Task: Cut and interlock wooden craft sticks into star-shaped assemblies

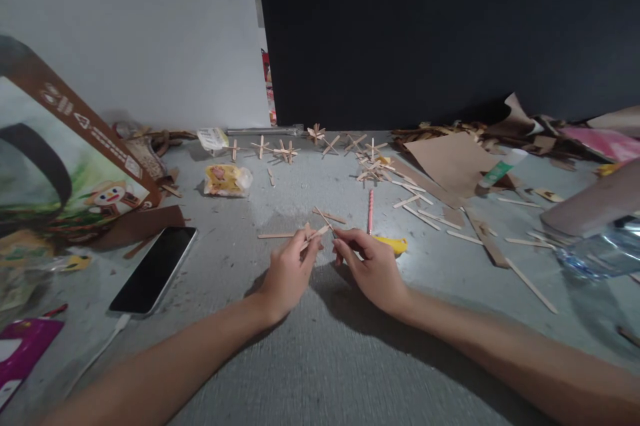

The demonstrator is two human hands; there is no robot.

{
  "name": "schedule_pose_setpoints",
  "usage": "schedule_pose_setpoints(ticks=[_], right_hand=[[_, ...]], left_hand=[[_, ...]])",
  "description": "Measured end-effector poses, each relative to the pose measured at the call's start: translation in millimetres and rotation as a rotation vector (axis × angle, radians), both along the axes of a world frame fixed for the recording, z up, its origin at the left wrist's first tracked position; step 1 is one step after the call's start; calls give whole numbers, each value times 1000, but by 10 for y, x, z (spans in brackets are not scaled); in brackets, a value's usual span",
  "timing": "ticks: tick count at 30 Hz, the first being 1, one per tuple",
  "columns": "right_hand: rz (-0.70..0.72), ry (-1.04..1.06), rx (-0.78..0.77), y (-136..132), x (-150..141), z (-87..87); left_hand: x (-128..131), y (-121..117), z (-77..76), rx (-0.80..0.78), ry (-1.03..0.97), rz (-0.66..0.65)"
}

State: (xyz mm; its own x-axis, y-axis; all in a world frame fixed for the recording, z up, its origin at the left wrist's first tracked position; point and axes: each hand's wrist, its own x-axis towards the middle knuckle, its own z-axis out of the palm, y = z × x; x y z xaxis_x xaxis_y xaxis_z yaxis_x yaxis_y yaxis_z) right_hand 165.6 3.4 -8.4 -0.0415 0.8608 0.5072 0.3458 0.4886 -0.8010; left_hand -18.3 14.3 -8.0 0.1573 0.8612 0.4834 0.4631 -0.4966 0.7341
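Note:
My left hand is closed on a wooden craft stick, pinched between thumb and fingers. Opposite it, my right hand pinches another thin craft stick, which points up and away to the left. The two sticks come close at the fingertips; whether they touch I cannot tell. Just beyond the hands lie a loose craft stick and another loose stick, partly behind my left fingers. A yellow object sits partly hidden behind my right hand, with a pink striped stick standing out beyond it.
Crossed-stick pieces line the back. Loose sticks, cardboard and a glue tube lie right, near a clear bottle. At left are a phone on a cable, a printed bag and a yellow packet.

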Motion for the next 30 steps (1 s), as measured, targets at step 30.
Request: schedule_pose_setpoints(ticks=[30], right_hand=[[39, -93, 112, 120, 97, 3]], left_hand=[[-8, -6, 42, 10, -15, -26]])
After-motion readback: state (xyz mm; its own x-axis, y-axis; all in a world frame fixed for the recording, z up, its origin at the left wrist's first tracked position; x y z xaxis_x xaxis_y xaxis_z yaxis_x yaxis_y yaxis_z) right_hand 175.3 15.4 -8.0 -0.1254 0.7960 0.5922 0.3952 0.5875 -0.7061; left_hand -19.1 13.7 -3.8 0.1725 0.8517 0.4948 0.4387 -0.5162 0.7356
